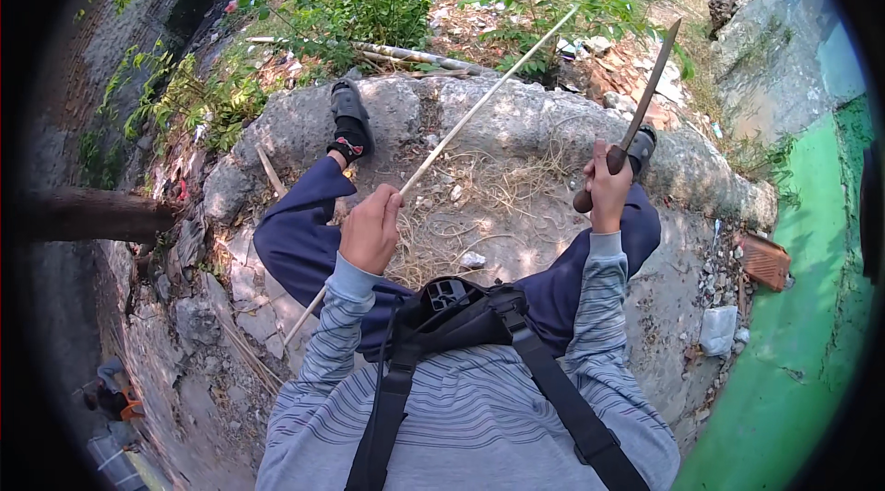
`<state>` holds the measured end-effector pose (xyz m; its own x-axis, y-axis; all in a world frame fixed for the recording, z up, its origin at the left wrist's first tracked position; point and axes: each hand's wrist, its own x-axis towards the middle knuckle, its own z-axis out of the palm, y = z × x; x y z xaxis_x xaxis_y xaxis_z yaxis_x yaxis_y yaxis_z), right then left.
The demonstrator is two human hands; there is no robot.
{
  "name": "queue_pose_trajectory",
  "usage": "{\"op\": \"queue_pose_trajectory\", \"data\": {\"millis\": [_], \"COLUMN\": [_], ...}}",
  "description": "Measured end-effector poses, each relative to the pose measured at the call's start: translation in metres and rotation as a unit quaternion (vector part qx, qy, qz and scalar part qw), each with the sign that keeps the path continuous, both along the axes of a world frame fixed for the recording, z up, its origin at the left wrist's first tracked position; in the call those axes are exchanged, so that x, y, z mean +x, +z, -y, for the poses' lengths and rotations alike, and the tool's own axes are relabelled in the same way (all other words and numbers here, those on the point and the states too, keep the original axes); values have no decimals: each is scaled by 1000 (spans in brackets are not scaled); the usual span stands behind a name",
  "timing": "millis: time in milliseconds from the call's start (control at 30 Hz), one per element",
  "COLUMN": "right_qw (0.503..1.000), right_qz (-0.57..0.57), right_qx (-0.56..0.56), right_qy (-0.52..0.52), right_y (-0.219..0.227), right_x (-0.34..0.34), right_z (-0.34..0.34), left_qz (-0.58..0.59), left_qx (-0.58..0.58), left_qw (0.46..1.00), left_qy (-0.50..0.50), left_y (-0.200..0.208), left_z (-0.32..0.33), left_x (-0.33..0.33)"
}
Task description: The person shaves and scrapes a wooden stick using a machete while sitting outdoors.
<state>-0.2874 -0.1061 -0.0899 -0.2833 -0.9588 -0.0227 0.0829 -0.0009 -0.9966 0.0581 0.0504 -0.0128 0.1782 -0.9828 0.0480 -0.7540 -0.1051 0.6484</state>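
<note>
A long, thin, pale stick (489, 101) slants across the view, its far tip up beyond the stone ledge and its near end passing beside my left forearm. My left hand (371, 231) is closed around it below the middle. In my right hand (608, 189) is a knife (653, 85) with a dark brown handle, its long dark blade pointing up and away. Blade and stick are apart. Between my spread legs, pale fibrous shavings (516, 187) are scattered over the ground.
A rough stone ledge (498, 118) curves ahead under my feet, with leafy plants (378, 2) and litter beyond. To the right are a green wall (802, 307), a broken reddish brick (763, 260) and a whitish block (718, 331). A log (101, 215) juts in at left. Another person (115, 399) is far lower left.
</note>
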Motion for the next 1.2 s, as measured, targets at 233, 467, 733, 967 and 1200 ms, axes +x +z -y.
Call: {"op": "queue_pose_trajectory", "data": {"millis": [233,467,733,967,1200], "right_qw": [961,858,834,836,833], "right_qz": [-160,-336,-354,-323,-351], "right_qx": [99,81,63,84,104], "right_qy": [201,380,419,435,416], "right_y": [-108,-137,-194,-212,-204], "right_x": [68,95,101,92,103], "right_z": [-41,-61,-75,-73,-76], "left_qz": [9,31,51,-14,-63], "left_qx": [111,169,209,198,205], "left_qw": [993,981,972,977,975], "left_qy": [38,89,94,79,59], "left_y": [-163,-221,-233,-248,-267], "left_z": [-4,-10,-9,-12,-8], "left_x": [-7,-27,-32,-28,-21]}}
